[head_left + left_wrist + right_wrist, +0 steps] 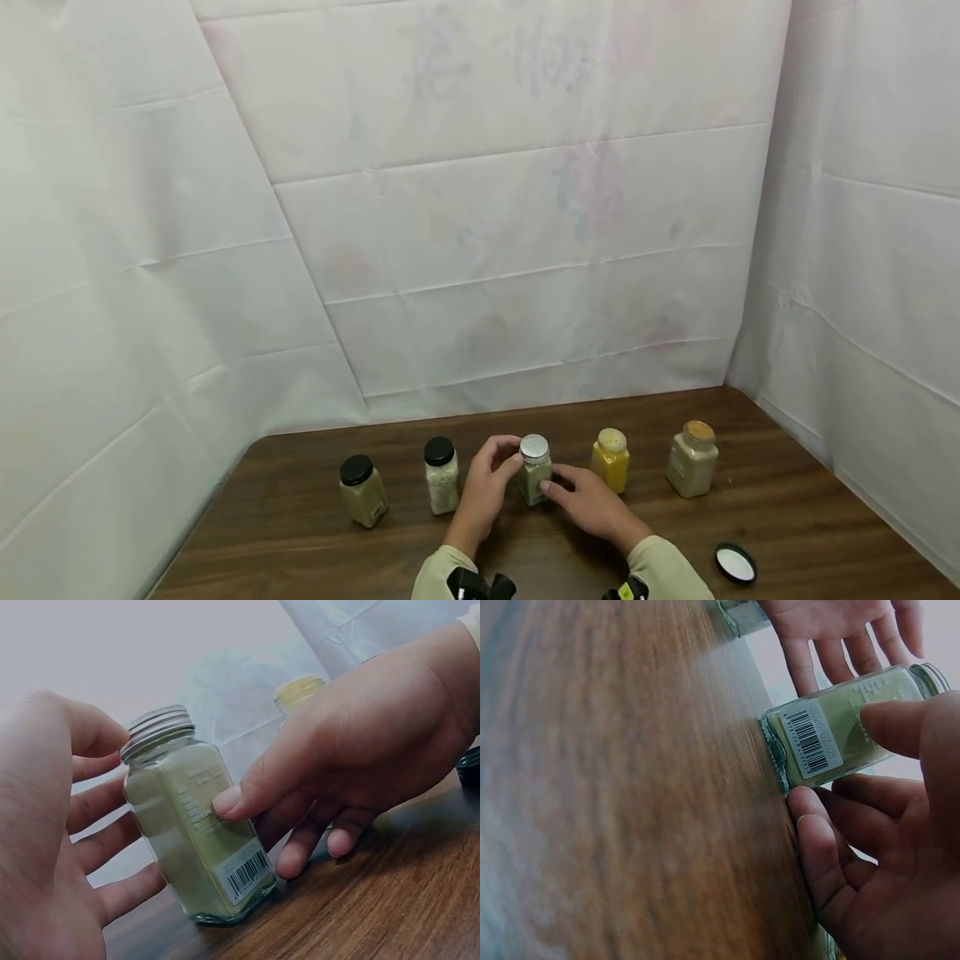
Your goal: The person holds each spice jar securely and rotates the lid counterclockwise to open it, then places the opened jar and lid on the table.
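Observation:
A square glass jar (534,483) of green powder, with a ridged silver lid (157,729), stands between both hands on the wooden table. My right hand (594,505) holds its lower body, the thumb pressed on the front face above the barcode label (810,741) and the other fingers bent round the side. On the opposite side is my left hand (483,487), its fingers spread along the jar and fairly straight. The left thumb tip is right at the edge of the lid.
To the left stand two black-lidded jars, one of olive powder (365,497) and one of pale contents (442,483). On the right are lidless jars of yellow powder (611,467) and tan powder (692,468). A black-rimmed lid (735,564) lies near the front right. White sheets (487,275) hang behind.

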`<state>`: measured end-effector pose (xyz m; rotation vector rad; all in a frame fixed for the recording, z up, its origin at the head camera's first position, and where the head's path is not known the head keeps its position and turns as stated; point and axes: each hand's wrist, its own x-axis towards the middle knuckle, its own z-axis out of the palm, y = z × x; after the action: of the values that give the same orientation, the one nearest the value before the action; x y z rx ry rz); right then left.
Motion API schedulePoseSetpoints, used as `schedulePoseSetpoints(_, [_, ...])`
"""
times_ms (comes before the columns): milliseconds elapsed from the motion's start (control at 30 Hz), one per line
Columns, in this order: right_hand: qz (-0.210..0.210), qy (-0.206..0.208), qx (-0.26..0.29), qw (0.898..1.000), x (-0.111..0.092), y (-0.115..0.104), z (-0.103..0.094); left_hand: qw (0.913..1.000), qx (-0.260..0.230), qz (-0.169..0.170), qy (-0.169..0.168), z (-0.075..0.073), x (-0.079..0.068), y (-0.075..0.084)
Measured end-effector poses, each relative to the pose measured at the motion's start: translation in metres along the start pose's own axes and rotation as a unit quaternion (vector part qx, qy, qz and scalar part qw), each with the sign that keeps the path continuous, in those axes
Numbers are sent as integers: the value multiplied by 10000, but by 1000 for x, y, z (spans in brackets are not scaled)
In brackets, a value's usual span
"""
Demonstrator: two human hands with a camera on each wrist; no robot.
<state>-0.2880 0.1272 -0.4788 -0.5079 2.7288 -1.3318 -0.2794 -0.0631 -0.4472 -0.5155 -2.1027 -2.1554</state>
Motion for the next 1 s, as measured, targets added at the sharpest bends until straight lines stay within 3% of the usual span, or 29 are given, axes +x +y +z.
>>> schedulePoseSetpoints(267, [40, -27, -15, 10000, 2, 0, -1, 9999, 55, 139, 82, -4, 10, -27])
schedulePoseSetpoints(500, [19, -21, -41, 10000, 0, 1, 1, 9995, 284, 93, -106, -3, 1, -4])
schedulePoseSetpoints(1000, [-118, -84, -61, 9999, 0, 1, -1, 9956, 781, 93, -511, -3, 0, -1])
